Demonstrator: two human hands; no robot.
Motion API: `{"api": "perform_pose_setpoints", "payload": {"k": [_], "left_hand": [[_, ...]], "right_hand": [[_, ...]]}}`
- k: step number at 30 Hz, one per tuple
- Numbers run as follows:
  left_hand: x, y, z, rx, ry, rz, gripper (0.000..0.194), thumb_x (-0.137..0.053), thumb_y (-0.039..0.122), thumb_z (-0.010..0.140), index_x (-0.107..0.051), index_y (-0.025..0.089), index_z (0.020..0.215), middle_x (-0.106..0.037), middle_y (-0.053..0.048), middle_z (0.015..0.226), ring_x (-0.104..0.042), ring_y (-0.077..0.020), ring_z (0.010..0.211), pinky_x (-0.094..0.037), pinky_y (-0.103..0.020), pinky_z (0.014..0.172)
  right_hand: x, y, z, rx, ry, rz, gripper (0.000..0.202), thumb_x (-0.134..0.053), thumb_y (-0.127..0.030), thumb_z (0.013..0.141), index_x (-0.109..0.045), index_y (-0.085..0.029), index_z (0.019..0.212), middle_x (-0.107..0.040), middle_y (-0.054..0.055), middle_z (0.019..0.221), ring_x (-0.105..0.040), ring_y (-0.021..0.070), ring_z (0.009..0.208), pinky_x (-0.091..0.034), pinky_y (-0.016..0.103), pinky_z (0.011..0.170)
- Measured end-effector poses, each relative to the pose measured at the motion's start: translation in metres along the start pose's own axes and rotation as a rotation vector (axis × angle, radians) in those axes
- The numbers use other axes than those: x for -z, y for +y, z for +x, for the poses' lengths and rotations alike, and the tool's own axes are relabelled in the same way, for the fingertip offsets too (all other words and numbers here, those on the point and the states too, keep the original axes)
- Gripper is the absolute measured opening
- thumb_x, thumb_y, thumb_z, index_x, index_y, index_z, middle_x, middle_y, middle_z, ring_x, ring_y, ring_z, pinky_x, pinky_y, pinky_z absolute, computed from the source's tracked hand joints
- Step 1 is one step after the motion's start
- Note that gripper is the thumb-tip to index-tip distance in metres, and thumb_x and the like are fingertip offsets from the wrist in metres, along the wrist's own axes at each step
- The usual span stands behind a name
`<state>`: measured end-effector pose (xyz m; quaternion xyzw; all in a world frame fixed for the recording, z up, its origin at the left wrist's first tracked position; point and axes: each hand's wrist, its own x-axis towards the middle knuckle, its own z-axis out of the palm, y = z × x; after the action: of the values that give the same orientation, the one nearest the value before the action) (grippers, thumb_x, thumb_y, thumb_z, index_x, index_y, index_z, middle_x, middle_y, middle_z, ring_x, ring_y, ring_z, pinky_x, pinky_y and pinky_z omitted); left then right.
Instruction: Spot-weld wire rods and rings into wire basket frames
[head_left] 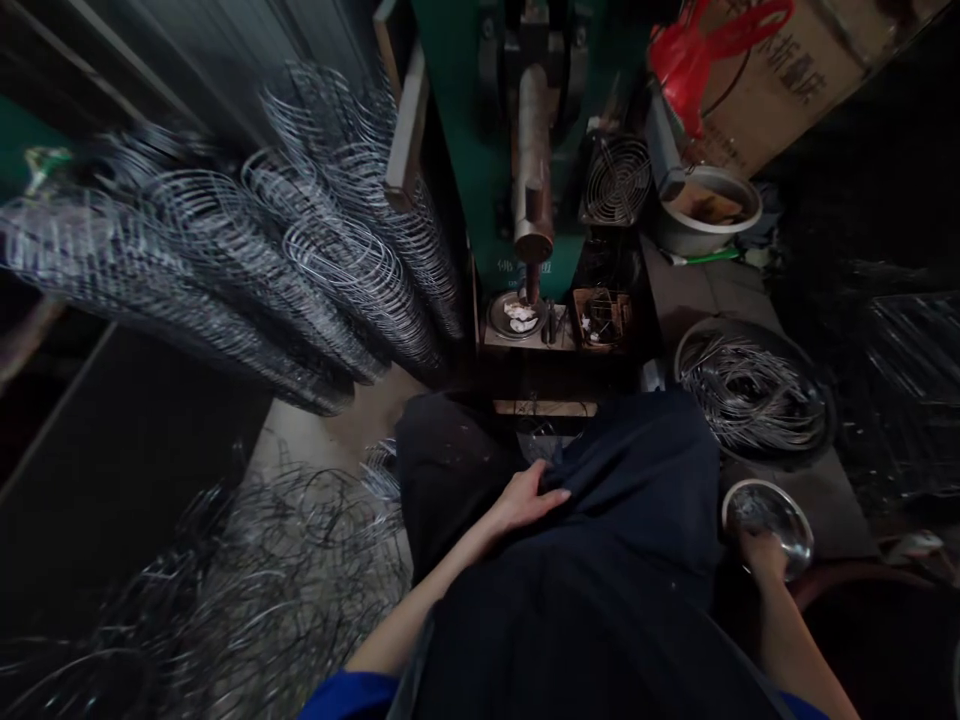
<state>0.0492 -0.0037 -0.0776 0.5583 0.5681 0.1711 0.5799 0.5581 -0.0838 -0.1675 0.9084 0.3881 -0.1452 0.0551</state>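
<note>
My left hand (531,498) rests on the dark cloth over my lap, its thumb and fingers apart and nothing visible in it. Down to the right, my right hand (765,556) reaches into a shiny metal bowl (802,520). Its fingertips are dim and blurred inside the bowl, so I cannot make out whether they grip anything. The bowl's contents are too dark to name. Just behind it stands a round dark basin (826,420) heaped with thin metal wire pieces (750,395).
A green press machine (532,160) stands ahead, with a small dish (496,318) below its ram. Tall stacks of wire rings (352,260) lean at the left. Loose wire (285,560) covers the floor. A grey basin (694,235), a fan (619,180) and a cardboard box (810,75) are at the right.
</note>
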Motion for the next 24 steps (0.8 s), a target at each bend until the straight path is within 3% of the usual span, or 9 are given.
{"api": "perform_pose_setpoints", "payload": {"k": [4, 8, 11, 13, 15, 18, 19, 21, 24], "left_hand": [[0.01, 0.0, 0.004, 0.004, 0.087, -0.04, 0.041, -0.066, 0.049, 0.08, -0.068, 0.018, 0.106, -0.068, -0.003, 0.07, -0.061, -0.0175, 0.052, -0.049, -0.027, 0.052], [0.034, 0.003, 0.025, -0.008, 0.203, -0.029, 0.034, -0.061, 0.044, 0.084, -0.068, 0.017, 0.104, -0.069, -0.003, 0.077, -0.061, -0.015, 0.058, -0.049, -0.025, 0.057], [0.065, 0.008, 0.045, -0.019, 0.357, 0.022, 0.034, -0.06, 0.042, 0.086, -0.066, 0.018, 0.11, -0.067, -0.003, 0.08, -0.061, -0.0159, 0.067, -0.049, -0.026, 0.066], [0.088, 0.011, 0.054, -0.039, 0.453, 0.089, 0.035, -0.061, 0.041, 0.086, -0.065, 0.018, 0.113, -0.066, -0.002, 0.08, -0.06, -0.0163, 0.069, -0.048, -0.027, 0.07], [0.108, 0.012, 0.059, -0.078, 0.548, 0.218, 0.034, -0.062, 0.04, 0.087, -0.065, 0.018, 0.113, -0.065, -0.003, 0.081, -0.059, -0.0166, 0.068, -0.047, -0.028, 0.072], [0.126, 0.007, 0.061, -0.103, 0.662, 0.428, 0.031, -0.062, 0.037, 0.088, -0.065, 0.016, 0.111, -0.067, -0.007, 0.086, -0.061, -0.0193, 0.073, -0.047, -0.03, 0.075], [0.129, 0.005, 0.061, -0.09, 0.673, 0.46, 0.031, -0.062, 0.036, 0.088, -0.065, 0.015, 0.111, -0.068, -0.009, 0.089, -0.062, -0.0207, 0.078, -0.047, -0.031, 0.077], [0.131, 0.001, 0.062, -0.057, 0.652, 0.487, 0.031, -0.061, 0.037, 0.089, -0.064, 0.016, 0.113, -0.069, -0.01, 0.094, -0.064, -0.0227, 0.085, -0.048, -0.031, 0.079], [0.13, -0.001, 0.065, -0.026, 0.56, 0.53, 0.032, -0.06, 0.039, 0.091, -0.063, 0.019, 0.116, -0.07, -0.01, 0.101, -0.066, -0.024, 0.091, -0.048, -0.031, 0.079]], "right_hand": [[0.021, 0.007, -0.008, -0.149, 0.134, 0.137, 0.027, -0.054, -0.051, 0.072, -0.053, -0.028, 0.056, -0.059, 0.015, 0.053, -0.069, 0.0474, 0.076, -0.055, 0.054, 0.065], [0.071, -0.021, -0.015, -0.135, 0.36, 0.34, 0.027, -0.061, -0.044, 0.072, -0.065, -0.021, 0.085, -0.071, 0.025, 0.088, -0.068, 0.0479, 0.092, -0.053, 0.054, 0.074], [0.121, -0.08, -0.02, 0.059, 0.512, 0.545, 0.027, -0.061, -0.031, 0.074, -0.068, -0.016, 0.095, -0.072, 0.024, 0.098, -0.069, 0.0383, 0.092, -0.054, 0.046, 0.077], [0.152, -0.137, -0.024, 0.284, 0.498, 0.63, 0.026, -0.062, -0.029, 0.076, -0.069, -0.014, 0.097, -0.072, 0.019, 0.093, -0.07, 0.0311, 0.085, -0.055, 0.04, 0.074], [0.168, -0.208, -0.026, 0.64, 0.42, 0.579, 0.024, -0.057, -0.027, 0.084, -0.071, -0.012, 0.097, -0.072, 0.016, 0.095, -0.069, 0.0255, 0.09, -0.053, 0.037, 0.083], [0.149, -0.323, -0.028, 1.03, 0.105, 0.296, 0.027, -0.054, -0.027, 0.09, -0.072, -0.012, 0.104, -0.073, 0.013, 0.104, -0.067, 0.0226, 0.097, -0.051, 0.035, 0.088], [0.13, -0.359, -0.029, 1.063, 0.021, 0.223, 0.025, -0.06, -0.028, 0.089, -0.073, -0.012, 0.103, -0.073, 0.013, 0.104, -0.068, 0.0226, 0.096, -0.052, 0.034, 0.087], [0.084, -0.417, -0.034, 1.049, -0.339, -0.236, 0.028, -0.058, -0.029, 0.093, -0.071, -0.013, 0.113, -0.071, 0.013, 0.115, -0.066, 0.0224, 0.104, -0.05, 0.034, 0.09], [0.014, -0.464, -0.045, 1.001, -0.541, -0.407, 0.026, -0.068, -0.03, 0.09, -0.072, -0.011, 0.107, -0.071, 0.015, 0.112, -0.067, 0.0219, 0.102, -0.052, 0.033, 0.089]]}}
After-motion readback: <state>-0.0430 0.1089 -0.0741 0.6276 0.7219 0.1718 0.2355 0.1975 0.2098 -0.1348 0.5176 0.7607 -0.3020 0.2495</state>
